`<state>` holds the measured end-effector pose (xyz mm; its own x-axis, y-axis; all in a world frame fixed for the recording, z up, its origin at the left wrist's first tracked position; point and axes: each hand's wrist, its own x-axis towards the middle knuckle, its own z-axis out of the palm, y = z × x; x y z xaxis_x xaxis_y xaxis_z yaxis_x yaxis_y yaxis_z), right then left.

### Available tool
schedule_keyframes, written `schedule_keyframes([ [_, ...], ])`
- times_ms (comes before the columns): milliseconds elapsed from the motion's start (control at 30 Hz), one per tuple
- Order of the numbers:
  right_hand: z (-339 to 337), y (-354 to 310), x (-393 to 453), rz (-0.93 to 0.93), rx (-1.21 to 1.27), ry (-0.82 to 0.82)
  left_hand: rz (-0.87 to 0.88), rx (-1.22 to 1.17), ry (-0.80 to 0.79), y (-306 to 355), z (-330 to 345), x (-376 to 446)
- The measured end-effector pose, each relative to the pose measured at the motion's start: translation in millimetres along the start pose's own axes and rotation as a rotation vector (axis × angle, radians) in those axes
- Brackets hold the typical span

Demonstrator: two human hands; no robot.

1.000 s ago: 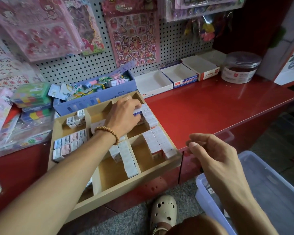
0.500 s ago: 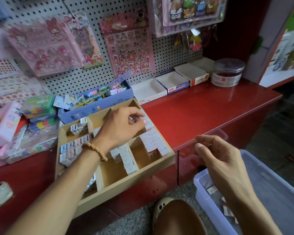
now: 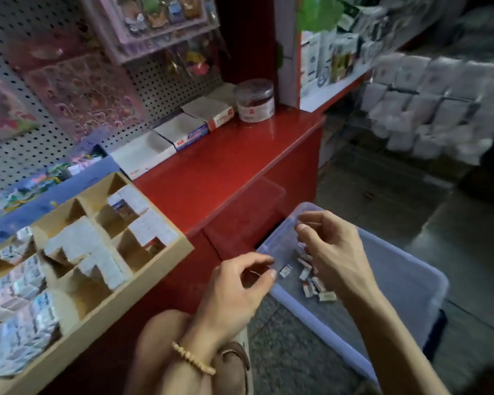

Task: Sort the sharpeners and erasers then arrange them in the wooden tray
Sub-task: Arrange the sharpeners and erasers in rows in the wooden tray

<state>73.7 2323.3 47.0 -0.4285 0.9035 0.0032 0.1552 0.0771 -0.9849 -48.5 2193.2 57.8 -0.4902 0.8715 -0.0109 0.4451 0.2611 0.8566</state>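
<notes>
The wooden tray [image 3: 160, 269] lies on the red counter [image 3: 234, 166] at the left, and rows of small white boxed erasers [image 3: 151, 226] fill several of its compartments. Right of the counter, on the floor, a clear plastic bin [image 3: 405, 283] holds a small heap of loose erasers [image 3: 311, 283]. My left hand [image 3: 240, 289], with a bead bracelet on the wrist, hovers at the bin's near-left corner with loosely curled fingers and nothing in them. My right hand [image 3: 334, 252] reaches over the heap, fingers bent downward, and no item shows in its grip.
Open white cardboard boxes [image 3: 180, 129] and a clear lidded jar [image 3: 254, 101] stand along the back of the counter. Behind the tray lies a blue box [image 3: 77, 183] of mixed items. Sticker packs hang on the pegboard. My knee [image 3: 160, 337] sits below the counter edge.
My left hand has left the tray and swung right and down to the bin. The right hand has dropped over the loose erasers. The view has turned right.
</notes>
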Motion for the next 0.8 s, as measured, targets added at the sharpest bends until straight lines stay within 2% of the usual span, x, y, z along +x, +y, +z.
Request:
schedule_keyframes([
  [233, -53, 97, 15, 0.242, -0.089, 0.172, -0.124, 0.041, -0.225, -45, 107, 41],
  [400, -51, 189, 35, 0.460, -0.110, 0.216, -0.166, 0.240, -0.339, -101, 165, 76],
  [567, -26, 273, 58, 0.616, -0.140, 0.152, -0.152, 0.541, -0.435, -159, 193, 101],
  [700, -9, 328, 89, 0.672, -0.241, 0.122, -0.001, 0.686, -0.414, -177, 195, 120],
  [800, 0, 364, 120, 0.615, -0.335, 0.171, 0.036, 0.731, -0.322, -183, 197, 126],
])
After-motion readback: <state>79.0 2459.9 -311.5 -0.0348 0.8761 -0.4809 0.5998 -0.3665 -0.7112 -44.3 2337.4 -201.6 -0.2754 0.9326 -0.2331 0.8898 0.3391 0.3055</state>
